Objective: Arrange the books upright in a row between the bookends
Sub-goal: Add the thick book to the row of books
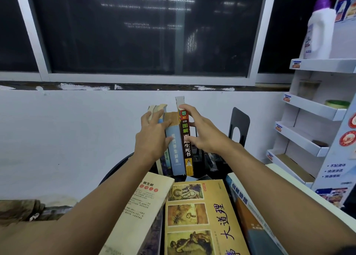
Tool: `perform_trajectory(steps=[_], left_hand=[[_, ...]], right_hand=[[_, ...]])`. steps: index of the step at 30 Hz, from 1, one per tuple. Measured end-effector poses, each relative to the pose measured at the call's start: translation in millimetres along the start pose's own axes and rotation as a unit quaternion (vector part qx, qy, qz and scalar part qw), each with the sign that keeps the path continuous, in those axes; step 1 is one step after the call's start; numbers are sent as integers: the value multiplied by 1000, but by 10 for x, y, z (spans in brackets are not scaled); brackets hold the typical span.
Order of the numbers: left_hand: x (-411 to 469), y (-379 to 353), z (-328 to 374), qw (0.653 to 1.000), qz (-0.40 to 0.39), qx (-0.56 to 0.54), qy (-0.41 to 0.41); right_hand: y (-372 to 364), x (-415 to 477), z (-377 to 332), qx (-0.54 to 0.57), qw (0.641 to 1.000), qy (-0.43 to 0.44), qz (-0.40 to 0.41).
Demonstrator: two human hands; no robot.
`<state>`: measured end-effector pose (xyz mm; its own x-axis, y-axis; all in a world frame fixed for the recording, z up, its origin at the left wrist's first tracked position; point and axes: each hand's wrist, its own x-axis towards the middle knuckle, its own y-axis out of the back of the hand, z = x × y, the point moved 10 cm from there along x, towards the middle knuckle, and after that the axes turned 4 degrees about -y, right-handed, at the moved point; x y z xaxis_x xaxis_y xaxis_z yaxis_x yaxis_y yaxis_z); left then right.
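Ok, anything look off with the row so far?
Yes: the black bookend stands apart from the red-spined book, leaving a gap at the row's right end. The yellow book lies flat in front, not upright.

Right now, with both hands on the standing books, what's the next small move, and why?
Probably press the red-spined book snug against the blue-spined book. The right hand holds it upright at the row's end while the left hand rests on the blue spine, and the black bookend stands apart to the right, so the row isn't braced yet.
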<state>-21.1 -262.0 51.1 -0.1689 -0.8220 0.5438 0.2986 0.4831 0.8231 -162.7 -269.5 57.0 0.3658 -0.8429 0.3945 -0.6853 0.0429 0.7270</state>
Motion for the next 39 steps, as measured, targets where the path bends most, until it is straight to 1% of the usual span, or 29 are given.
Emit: perform_trajectory(steps=[8,14,20,26,30,34,39], left_hand=[[-3,3,-3,1000,-3,10,-1],[-7,19,7,1000,-9,10,-19],[-36,50,53,997,-55,34,-37],[-220,183,95,996,-48,-22,-77],[-466,313,81,991,-43,-77,-99],[-820,302,-28,986,-95,-103,-92],[-1183,177,-366,976,-183,-96,-65]], right_hand=[[-21,25,-15,4,1000,-5,11],[-48,-22,-30,10,1000,-8,18],[-42,-127,-95,-19,1000,-17,13],[-46,-495,-143,-52,998,-21,1],[-93,-767,-210,-86,995,-49,-11],[-246,-1051,-386,-89,994,-60,-37],[-588,-1327,-499,-66,990,-88,-85]])
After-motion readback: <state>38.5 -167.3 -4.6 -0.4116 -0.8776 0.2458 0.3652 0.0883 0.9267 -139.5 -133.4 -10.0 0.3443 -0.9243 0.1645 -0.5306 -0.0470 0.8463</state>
